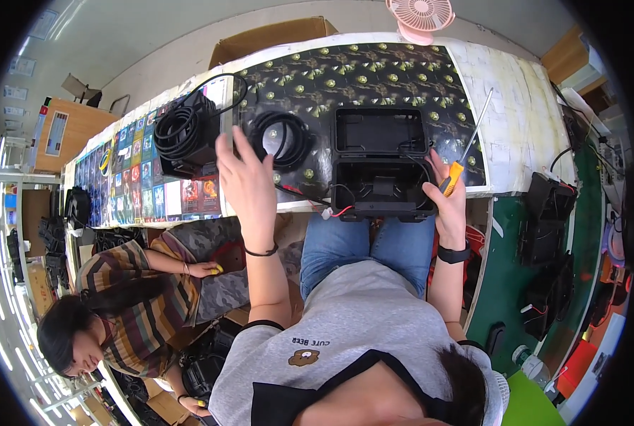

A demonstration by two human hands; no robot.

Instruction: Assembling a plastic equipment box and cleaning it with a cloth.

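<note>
A black plastic box (384,206) lies with its lid (379,133) folded back, at the table edge before me. My right hand (447,202) grips a screwdriver (450,179) with a yellow handle, its long shaft pointing up and away. The same hand rests against the box's right side. My left hand (249,186) is raised with fingers apart, left of a coiled black cable (283,140); whether it touches the coil I cannot tell. A wire with a white connector (327,212) and a red lead runs by the box's left corner.
Farther left, more black cable (177,133) is coiled against a dark device (207,135). A pink fan (422,18) stands at the table's far edge. On the left a co-worker in a striped shirt (136,312) sits close by. Black cases (547,213) lie on the green surface at right.
</note>
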